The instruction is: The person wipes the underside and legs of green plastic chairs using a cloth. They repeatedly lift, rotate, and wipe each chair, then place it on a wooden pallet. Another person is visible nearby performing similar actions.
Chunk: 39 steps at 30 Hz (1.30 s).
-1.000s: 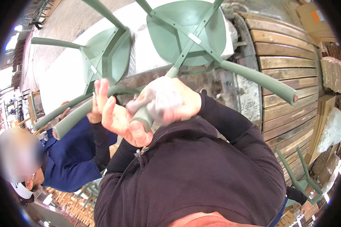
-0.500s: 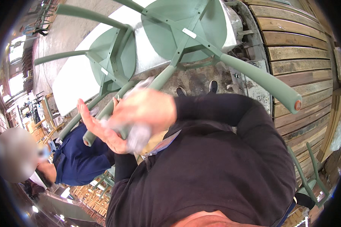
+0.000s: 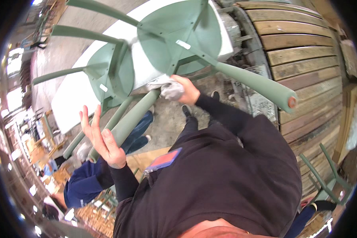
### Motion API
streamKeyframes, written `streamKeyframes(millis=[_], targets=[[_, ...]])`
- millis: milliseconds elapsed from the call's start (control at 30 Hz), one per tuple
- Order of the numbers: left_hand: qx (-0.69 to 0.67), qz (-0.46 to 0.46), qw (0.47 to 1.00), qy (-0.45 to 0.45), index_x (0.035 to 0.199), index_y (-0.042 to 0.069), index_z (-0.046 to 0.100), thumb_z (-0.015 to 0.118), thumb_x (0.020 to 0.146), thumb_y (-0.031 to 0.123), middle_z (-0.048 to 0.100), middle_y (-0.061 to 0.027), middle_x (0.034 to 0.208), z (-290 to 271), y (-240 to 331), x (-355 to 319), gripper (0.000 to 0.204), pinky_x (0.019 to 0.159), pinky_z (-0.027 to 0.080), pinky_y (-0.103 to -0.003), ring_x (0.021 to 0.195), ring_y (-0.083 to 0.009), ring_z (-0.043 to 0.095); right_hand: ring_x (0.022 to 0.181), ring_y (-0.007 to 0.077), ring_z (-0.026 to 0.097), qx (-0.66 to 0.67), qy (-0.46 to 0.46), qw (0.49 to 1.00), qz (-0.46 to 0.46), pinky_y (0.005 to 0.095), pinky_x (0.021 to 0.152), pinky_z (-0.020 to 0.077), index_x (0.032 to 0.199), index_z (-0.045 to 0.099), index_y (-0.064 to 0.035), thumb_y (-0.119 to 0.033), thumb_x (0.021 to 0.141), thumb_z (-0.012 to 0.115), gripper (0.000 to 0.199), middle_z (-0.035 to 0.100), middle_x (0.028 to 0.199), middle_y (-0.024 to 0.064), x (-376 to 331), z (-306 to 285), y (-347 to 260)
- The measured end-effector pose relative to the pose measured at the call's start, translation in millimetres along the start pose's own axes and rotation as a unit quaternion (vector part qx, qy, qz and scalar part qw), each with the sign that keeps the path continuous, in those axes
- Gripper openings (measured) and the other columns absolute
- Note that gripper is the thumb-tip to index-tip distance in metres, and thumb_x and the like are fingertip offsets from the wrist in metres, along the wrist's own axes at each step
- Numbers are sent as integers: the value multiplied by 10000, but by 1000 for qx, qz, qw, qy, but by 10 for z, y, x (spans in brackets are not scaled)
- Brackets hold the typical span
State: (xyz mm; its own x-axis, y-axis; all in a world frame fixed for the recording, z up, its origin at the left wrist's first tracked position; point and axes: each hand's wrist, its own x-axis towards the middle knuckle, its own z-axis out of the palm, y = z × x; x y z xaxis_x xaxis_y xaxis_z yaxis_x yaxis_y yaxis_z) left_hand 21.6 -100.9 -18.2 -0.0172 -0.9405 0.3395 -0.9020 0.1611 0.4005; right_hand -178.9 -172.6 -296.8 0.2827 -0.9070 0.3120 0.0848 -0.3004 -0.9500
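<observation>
The upside-down green chair (image 3: 173, 24) lay seat-down on the white-covered desk (image 3: 69, 97) at the upper middle of the frame, and 1 of its thick round legs, the near leg (image 3: 137, 113), slanted toward the lower left. The 2 hands were apart. The right hand (image 3: 189, 91), near the centre, was closed on a crumpled grey cloth (image 3: 172, 91) against that leg; the left hand (image 3: 103, 141), at the lower left, had its fingers spread by the leg's outer stretch, though the overlap hid whether it touched.

The chair looked stiff and moderately heavy, awkward to lift by 1 leg, while the cloth seemed soft and light. The smooth painted finish was probably a little slippery and easy to scuff. The best holds appeared to be mid-leg, clear of the white label (image 3: 183, 44), with the far leg (image 3: 254, 84) toward the right of the frame offering another firm grip.
</observation>
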Motion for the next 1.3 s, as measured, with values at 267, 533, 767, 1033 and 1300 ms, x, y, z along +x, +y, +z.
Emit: streamKeyframes(millis=[267, 533, 767, 1033, 1300], targets=[[-15, 134, 989, -58, 1317, 33, 686, 503, 908, 15, 457, -214, 1561, -91, 50, 110, 449, 1234, 212, -537, 1530, -425, 279, 1340, 233, 535, 90, 491, 866, 25, 412, 1137, 425, 1530, 403, -4, -182, 936, 705, 690, 578, 1451, 104, -1374, -1058, -1179], [-46, 215, 960, -172, 1214, 6, 700, 450, 731, -86, 545, -211, 1476, -178, -35, 222, 551, 1218, 274, -554, 1498, -444, 363, 1041, 231, 663, 408, 490, 756, -146, 385, 885, 529, 1394, 502, -95, -177, 856, 793, 617, 638, 1290, 79, -390, -1164, -596], [-152, 214, 951, -166, 1166, 0, 699, 452, 736, -69, 602, -203, 1419, 76, -11, 285, 500, 1205, 294, -564, 1466, -445, 420, 1255, 328, 577, 323, 447, 834, 26, 561, 1061, 465, 1405, 526, -166, -461, 962, 567, 534, 588, 1391, 65, -799, -1413, 253], [-158, 202, 955, -147, 1159, -2, 690, 452, 761, -39, 638, -222, 1359, 0, -47, 337, 466, 1195, 299, -589, 1433, -472, 456, 1226, 290, 600, 131, 297, 940, -107, 452, 1060, 498, 1401, 451, -3, -380, 833, 852, 791, 609, 1308, 152, -522, -1916, -1672], [-175, 159, 961, -146, 1131, 2, 688, 446, 721, -67, 659, -202, 1326, 39, -61, 262, 481, 1213, 255, -619, 1435, -462, 461, 1167, 312, 622, 466, 366, 801, -83, 491, 1051, 481, 1237, 625, -23, -409, 980, 622, 464, 647, 1251, 135, -491, -1834, -2111]])
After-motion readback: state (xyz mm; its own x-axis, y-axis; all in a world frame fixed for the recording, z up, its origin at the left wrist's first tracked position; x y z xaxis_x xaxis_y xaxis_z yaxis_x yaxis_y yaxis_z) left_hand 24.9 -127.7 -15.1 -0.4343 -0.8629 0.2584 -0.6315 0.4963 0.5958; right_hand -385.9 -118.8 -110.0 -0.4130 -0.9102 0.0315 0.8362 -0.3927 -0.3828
